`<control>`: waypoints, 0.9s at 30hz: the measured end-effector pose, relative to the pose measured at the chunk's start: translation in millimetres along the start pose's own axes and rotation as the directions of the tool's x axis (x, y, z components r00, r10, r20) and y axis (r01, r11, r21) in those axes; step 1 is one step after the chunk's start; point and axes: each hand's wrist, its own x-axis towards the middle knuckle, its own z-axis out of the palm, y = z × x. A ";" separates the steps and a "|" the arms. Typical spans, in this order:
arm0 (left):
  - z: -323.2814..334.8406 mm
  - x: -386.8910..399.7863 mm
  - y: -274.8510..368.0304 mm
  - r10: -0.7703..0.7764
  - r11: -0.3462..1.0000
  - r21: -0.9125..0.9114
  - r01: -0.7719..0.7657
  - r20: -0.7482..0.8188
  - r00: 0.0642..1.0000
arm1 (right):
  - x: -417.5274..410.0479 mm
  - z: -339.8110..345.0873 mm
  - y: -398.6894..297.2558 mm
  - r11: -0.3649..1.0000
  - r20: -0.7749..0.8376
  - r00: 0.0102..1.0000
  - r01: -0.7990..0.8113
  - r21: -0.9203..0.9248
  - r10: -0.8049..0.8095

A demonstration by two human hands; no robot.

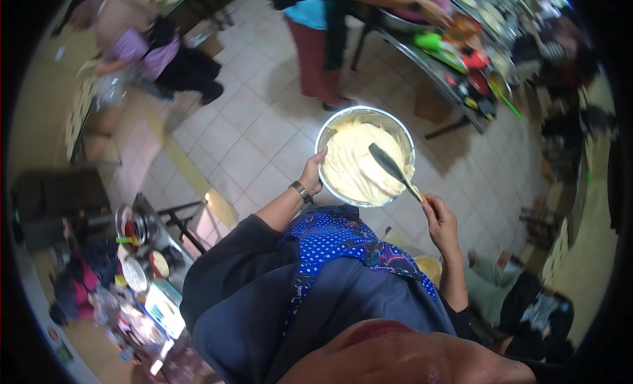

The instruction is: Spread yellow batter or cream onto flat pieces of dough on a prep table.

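Note:
A round metal bowl point(409, 136) is held out in front of my body, above the tiled floor. Pale yellow batter or cream point(351, 156) with a ridged surface covers its inside. My left hand point(312, 173) grips the bowl's left rim, the thumb over the edge and the other fingers mostly hidden beneath. In my right hand point(440, 220) is the handle of a spatula point(388, 162) with a dark blade. The blade lies over the batter, and some of the batter coats the lower shaft near the bowl's right rim.
Ahead on the right, a metal table point(420, 57) bears trays, a green item and utensils; a person point(316, 47) stands beside it. Another cluttered table point(163, 250) is at my left. More people are at the far left and lower right. A yellowish container point(429, 269) sits low by my right side.

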 end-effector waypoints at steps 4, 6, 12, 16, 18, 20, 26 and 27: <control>-54.2 -55.2 46.5 0.148 0.984 -0.086 -0.158 -0.108 0.983 | 42.2 40.9 -79.7 0.964 0.145 0.966 0.233 -0.128 -0.214; -74.2 -80.5 78.4 0.201 0.971 -0.097 -0.220 -0.178 0.963 | 65.7 67.6 -115.4 0.935 0.227 0.932 0.321 -0.149 -0.284; -132.0 -133.0 117.6 0.364 0.868 -0.205 -0.453 -0.357 0.860 | 127.7 135.5 -171.4 0.938 0.337 0.878 0.339 0.066 -0.341; -169.3 -162.6 136.1 0.448 0.752 -0.227 -0.619 -0.513 0.732 | 163.6 183.8 -219.3 0.884 0.460 0.766 0.456 0.103 -0.449; -185.3 -175.6 155.8 0.453 0.712 -0.230 -0.663 -0.571 0.685 | 191.1 217.2 -242.4 0.817 0.489 0.675 0.556 0.155 -0.552; -216.4 -185.5 171.1 0.516 0.625 -0.174 -0.761 -0.639 0.570 | 217.1 251.5 -278.0 0.741 0.524 0.568 0.639 0.207 -0.635; -250.9 -226.6 226.1 0.534 0.410 -0.120 -0.904 -0.772 0.345 | 280.3 340.2 -412.3 0.576 0.695 0.265 0.776 0.258 -0.669; -253.8 -235.3 237.4 0.529 0.378 -0.115 -0.919 -0.788 0.316 | 286.4 356.4 -444.1 0.510 0.721 0.180 0.817 0.269 -0.669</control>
